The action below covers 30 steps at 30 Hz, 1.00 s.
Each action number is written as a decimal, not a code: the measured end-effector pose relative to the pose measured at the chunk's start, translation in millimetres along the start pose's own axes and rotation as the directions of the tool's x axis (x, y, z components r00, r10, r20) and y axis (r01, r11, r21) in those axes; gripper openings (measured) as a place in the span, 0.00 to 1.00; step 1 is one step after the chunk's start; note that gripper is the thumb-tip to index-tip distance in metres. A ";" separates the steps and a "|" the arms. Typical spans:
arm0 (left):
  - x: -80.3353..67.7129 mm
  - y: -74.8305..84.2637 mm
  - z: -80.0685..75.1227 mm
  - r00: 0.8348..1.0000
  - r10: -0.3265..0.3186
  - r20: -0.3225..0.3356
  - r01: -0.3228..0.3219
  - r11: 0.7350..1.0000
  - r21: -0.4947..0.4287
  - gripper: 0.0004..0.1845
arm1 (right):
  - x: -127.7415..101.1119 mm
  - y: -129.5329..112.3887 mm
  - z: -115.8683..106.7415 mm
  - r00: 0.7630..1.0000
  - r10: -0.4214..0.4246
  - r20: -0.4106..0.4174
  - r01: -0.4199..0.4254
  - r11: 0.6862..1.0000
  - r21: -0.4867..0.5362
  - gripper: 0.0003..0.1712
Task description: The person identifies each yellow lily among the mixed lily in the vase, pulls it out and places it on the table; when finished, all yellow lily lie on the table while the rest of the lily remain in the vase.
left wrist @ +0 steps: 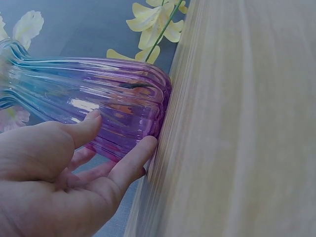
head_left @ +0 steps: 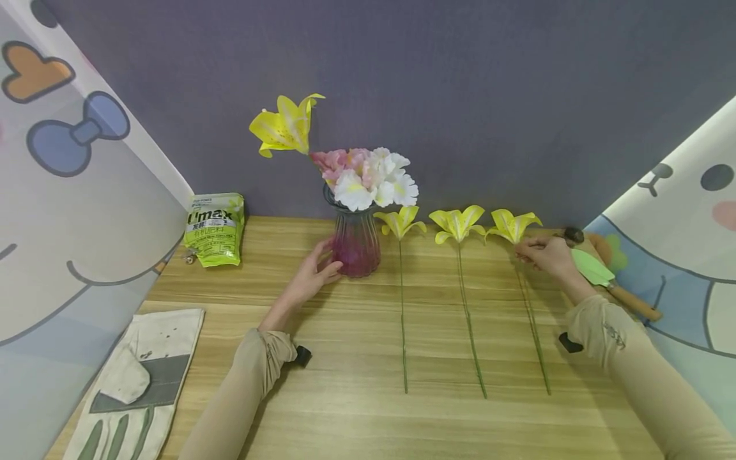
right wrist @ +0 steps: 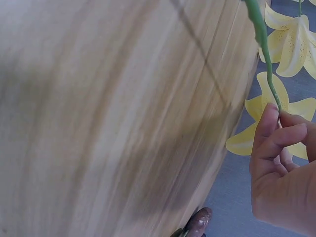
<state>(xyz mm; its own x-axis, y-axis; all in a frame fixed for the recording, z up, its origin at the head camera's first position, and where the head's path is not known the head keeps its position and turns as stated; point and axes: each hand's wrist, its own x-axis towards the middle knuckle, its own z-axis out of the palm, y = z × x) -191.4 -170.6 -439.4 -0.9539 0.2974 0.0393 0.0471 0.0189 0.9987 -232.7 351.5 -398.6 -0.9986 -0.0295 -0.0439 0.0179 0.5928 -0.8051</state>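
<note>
A ribbed glass vase [head_left: 358, 246], blue-green above and purple-pink below, stands upright with pink flowers [head_left: 340, 162], white flowers [head_left: 376, 182] and one tall yellow lily [head_left: 284, 126] in it. At its lower left side my left hand [head_left: 315, 271] holds it, thumb in front and other fingers round the base, as the left wrist view shows. My right hand [head_left: 549, 254] pinches the green stem [right wrist: 270, 74] of the rightmost yellow lily [head_left: 513, 225] just under the bloom. Between the hands lie two more yellow lilies, one left [head_left: 400, 222] and one in the middle [head_left: 458, 223], stems toward me.
A green fertilizer bag [head_left: 215, 230] stands at the back left. Gardening gloves [head_left: 144, 377] lie at the front left. By my right forearm is a trowel with a green blade [head_left: 592, 267] and wooden handle. A dark wall [head_left: 489, 96] rises behind the wooden table [head_left: 345, 409].
</note>
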 end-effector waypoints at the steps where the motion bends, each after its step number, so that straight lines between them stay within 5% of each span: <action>1: -0.2 -0.3 -0.1 1.000 0.002 0.001 -0.002 1.000 0.001 0.35 | 0.3 0.6 0.4 1.000 -0.003 0.001 0.003 1.000 0.000 0.24; 23: 0.8 -1.0 0.4 1.000 0.006 -0.003 -0.006 1.000 0.009 0.35 | -5.2 -3.8 -9.4 0.991 -0.125 -0.047 0.112 0.970 -0.217 0.28; 30: 0.4 -2.1 0.7 1.000 0.015 -0.005 -0.015 1.000 0.013 0.35 | -8.1 -23.8 -7.9 0.932 -0.295 -0.209 0.229 0.930 -0.289 0.23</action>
<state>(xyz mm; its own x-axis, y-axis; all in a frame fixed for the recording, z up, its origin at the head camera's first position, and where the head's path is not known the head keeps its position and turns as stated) -191.6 -169.9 -441.5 -0.9547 0.2925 0.0549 0.0655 0.0266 0.9975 -225.4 344.0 -374.4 -0.9467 -0.0336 0.3202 -0.2264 0.7767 -0.5878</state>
